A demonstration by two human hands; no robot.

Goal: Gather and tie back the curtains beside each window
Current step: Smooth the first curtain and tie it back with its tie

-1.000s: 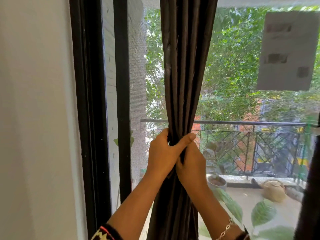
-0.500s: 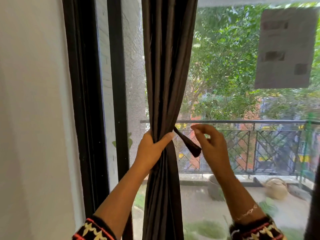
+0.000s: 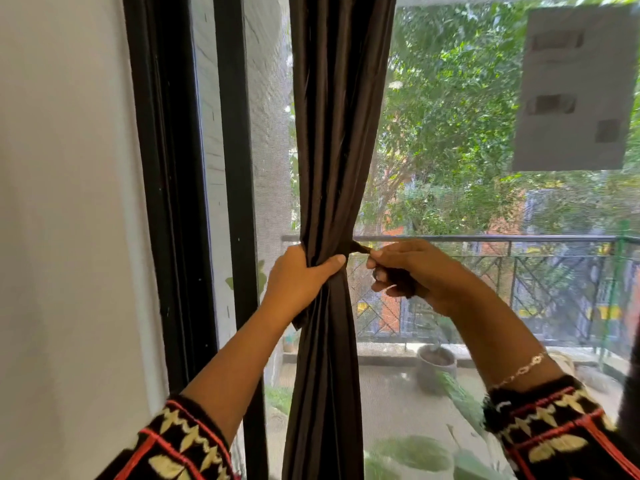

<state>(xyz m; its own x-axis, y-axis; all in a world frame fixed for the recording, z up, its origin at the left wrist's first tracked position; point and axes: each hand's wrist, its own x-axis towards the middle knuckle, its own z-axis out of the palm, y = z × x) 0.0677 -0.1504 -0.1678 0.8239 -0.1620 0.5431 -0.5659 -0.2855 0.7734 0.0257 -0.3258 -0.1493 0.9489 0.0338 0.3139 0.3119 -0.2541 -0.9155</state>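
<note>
Whereas the right hand (image 3: pixel 415 271) a moment ago only pinched at the loose tie-back strap (image 3: pixel 360 248), its curled fingers now clamp it and draw it taut rightwards, while the left hand (image 3: pixel 304 275) stays wrapped round the gathered dark brown curtain (image 3: pixel 336 133); the hands are near but apart, so the bundle seems ready for wrapping, not yet tied. Behind is the mesh window screen (image 3: pixel 270 168), black frame (image 3: pixel 166 202) and white wall (image 3: pixel 62 202) left; far off, a balcony railing (image 3: pixel 485 239) and trees (image 3: pixel 450 116).

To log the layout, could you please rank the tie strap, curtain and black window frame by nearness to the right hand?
1. tie strap, pinched in the right hand.
2. curtain, just left.
3. black window frame, far left.
</note>
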